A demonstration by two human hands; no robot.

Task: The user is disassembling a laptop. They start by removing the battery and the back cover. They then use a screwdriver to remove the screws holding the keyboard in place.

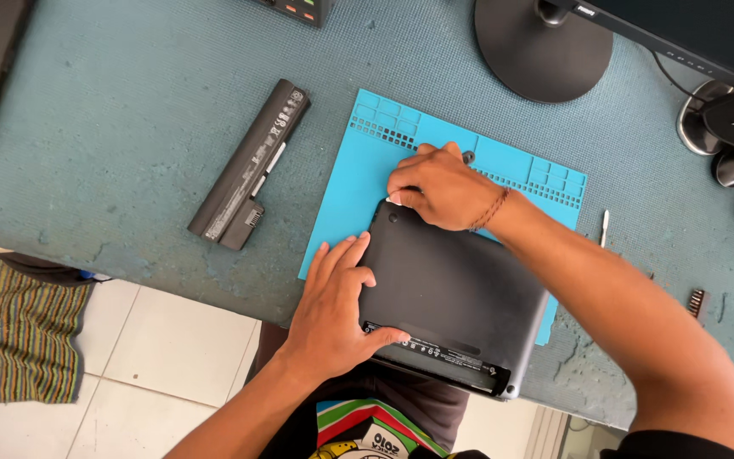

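Note:
A dark grey laptop (460, 297) lies bottom side up on a blue silicone work mat (358, 195), its near edge hanging over the desk's front edge. My left hand (333, 310) lies flat on the laptop's left side, thumb hooked around its near edge. My right hand (439, 187) rests at the laptop's far left corner with the fingers curled and the fingertips pinched at the case edge. Whether those fingers hold something small I cannot tell. A cord bracelet circles my right wrist.
A long black laptop battery (252, 166) lies on the blue-grey desk (129, 127) left of the mat. A monitor's round base (541, 47) stands at the back. A thin white tool (604, 228) and a bit holder (697, 303) lie right of the mat. Tiled floor shows below the desk edge.

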